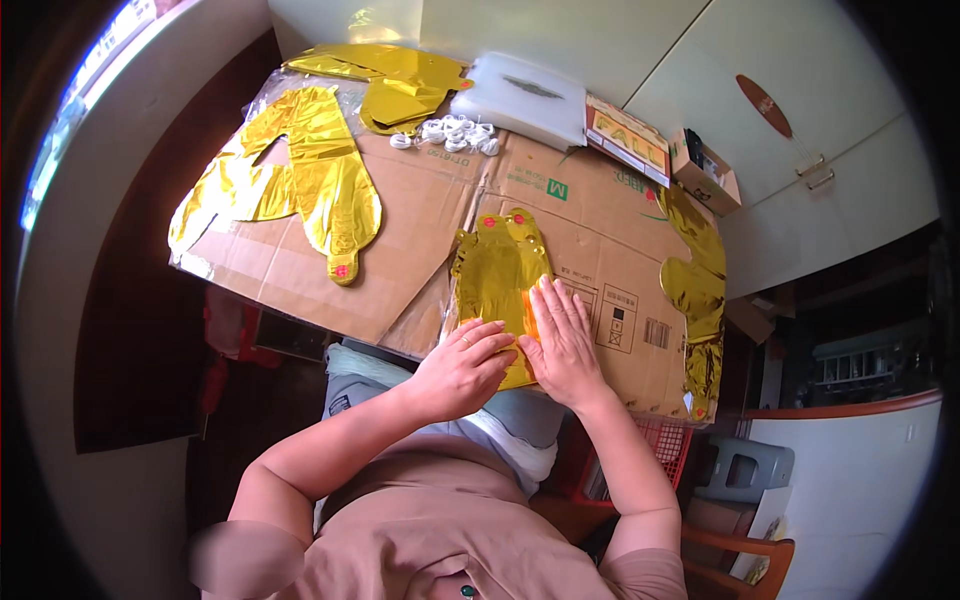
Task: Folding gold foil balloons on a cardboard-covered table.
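A folded gold foil balloon (492, 275) lies on the cardboard in front of me, its lower end reaching the near edge. Two rounded tabs with red marks stick out at its far end. Across its right side my right hand (562, 340) rests flat, fingers stretched out and the thumb apart. At the lower left of the same foil, my left hand (467, 365) is curled with its fingers together, the fingertips closed on the near part. A ring shows on one finger. What lies under both palms is hidden.
A flattened A-shaped gold foil balloon (335, 190) lies left; more gold foil (410, 85) is behind it, and another piece (695, 290) hangs along the right edge. White ribbon coils (458, 132), a pale plastic case (525, 100) and a small box (705, 170) stand at the back.
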The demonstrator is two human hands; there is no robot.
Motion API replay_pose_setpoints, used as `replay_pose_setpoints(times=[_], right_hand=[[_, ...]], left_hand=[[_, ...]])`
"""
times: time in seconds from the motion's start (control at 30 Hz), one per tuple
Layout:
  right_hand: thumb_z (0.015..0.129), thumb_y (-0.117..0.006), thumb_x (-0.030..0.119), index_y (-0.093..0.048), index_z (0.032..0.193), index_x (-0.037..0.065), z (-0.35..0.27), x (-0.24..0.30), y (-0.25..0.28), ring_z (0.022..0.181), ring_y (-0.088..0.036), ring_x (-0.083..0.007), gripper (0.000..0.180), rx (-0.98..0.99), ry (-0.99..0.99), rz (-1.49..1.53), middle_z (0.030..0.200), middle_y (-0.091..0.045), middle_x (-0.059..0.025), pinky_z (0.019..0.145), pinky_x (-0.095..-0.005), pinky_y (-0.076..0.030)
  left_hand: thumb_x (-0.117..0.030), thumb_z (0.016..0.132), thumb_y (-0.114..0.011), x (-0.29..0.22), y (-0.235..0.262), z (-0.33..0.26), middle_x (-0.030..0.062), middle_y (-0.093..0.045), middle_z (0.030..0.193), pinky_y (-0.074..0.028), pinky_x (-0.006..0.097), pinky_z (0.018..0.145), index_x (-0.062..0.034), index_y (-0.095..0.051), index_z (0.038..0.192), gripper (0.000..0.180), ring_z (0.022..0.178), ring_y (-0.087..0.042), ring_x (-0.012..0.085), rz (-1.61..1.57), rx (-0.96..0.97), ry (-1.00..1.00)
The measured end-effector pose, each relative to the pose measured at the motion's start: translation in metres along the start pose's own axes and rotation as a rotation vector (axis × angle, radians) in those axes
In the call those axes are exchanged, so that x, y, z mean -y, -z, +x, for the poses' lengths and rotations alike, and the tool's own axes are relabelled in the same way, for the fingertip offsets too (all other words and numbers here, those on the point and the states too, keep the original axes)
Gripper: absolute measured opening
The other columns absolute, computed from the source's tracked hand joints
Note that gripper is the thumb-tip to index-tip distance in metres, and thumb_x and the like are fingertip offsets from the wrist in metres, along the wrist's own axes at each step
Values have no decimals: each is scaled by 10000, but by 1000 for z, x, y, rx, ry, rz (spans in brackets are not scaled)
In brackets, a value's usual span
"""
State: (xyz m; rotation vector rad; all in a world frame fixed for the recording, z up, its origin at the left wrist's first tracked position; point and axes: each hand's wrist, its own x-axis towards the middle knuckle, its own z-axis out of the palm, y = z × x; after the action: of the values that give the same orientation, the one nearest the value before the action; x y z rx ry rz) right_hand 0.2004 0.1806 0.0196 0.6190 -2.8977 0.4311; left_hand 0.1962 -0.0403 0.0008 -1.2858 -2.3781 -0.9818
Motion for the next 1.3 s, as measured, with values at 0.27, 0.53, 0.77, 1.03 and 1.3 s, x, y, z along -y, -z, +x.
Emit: replay_pose_setpoints(times=[0.27, 0.53, 0.77, 1.03, 1.3], right_hand=[[1025, -455, 485, -224, 1593, 20, -1, -8, -8, 1544, -169, -366, 771, 83, -35, -79, 1661, -194, -206, 1240, -539, -96], [1024, -441, 512, -219, 1596, 21, -1, -5, -7, 1548, -159, -363, 787, 101, -62, -96, 1666, -183, -204, 1235, -552, -83], [1020, -461, 508, -220, 1595, 19, -5, -3, -8, 1548, -157, -365, 793, 84, -105, -70, 1672, -162, -202, 1231, -563, -83], [1011, -501, 484, -271, 1564, -17, -5, 7, 0, 1534, -170, -396, 781, 82, -255, 13, 1651, -195, -236, 1231, -567, -86], [994, -533, 440, -311, 1528, -67, 0, 22, -13, 1527, -187, -404, 769, 1, -261, -74, 1627, -226, -271, 1233, -566, -90]], left_hand=[[-227, 876, -712, 3, 13, -5, 164, -558, 1403, -364, 502, 1152, -41, -635, 1282, 453, 1375, -476, 349, 80, 69, 108], [-358, 886, -711, 1, 27, -13, 169, -465, 1518, -235, 530, 1210, -42, -542, 1404, 629, 1450, -386, 360, 168, 167, 195], [-350, 820, -759, 0, 32, -28, 148, -495, 1487, -299, 543, 1178, -67, -588, 1356, 630, 1402, -453, 327, 116, 159, -88], [-129, 819, -646, 21, 46, -9, 103, -659, 1118, -517, 431, 964, -31, -708, 1105, 309, 1068, -665, 258, 179, 3, -361], [-131, 820, -623, 34, 56, -24, 112, -662, 1134, -515, 431, 974, -12, -700, 1122, 333, 1105, -656, 273, 185, 39, -269]])
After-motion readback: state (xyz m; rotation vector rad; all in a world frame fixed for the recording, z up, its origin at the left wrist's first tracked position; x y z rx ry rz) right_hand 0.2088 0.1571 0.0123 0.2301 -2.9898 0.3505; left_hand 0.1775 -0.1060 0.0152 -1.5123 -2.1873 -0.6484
